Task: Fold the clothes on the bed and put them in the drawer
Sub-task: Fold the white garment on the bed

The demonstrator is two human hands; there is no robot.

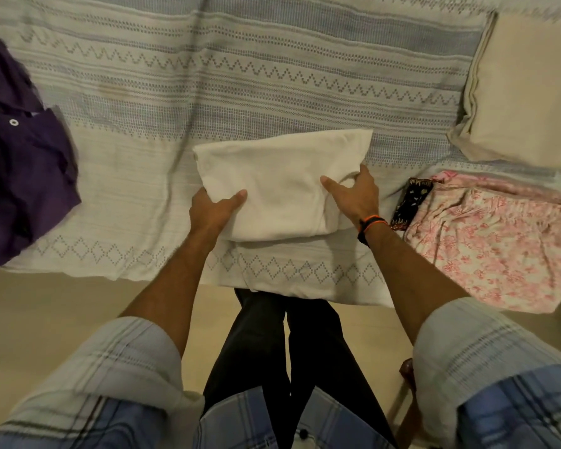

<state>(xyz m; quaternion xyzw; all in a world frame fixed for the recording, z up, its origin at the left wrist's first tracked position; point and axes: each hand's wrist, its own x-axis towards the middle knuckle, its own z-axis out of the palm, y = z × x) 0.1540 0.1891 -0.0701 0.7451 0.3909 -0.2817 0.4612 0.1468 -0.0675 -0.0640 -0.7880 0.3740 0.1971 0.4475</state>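
Observation:
A folded white garment (280,176) lies near the front edge of the bed (240,76), in the middle of the view. My left hand (212,210) grips its left near corner, thumb on top and fingers hidden underneath. My right hand (353,192) grips the right side, thumb on top and fingers curled round the edge. A purple shirt (20,163) lies crumpled at the left. To the right sits a pink floral garment (486,241), with a black patterned cloth (410,202) beside it.
A cream pillow (525,89) rests at the back right of the bed. The patterned bedspread hangs over the front edge onto a beige floor (46,319). My dark trouser legs stand against the bed edge. No drawer is in view.

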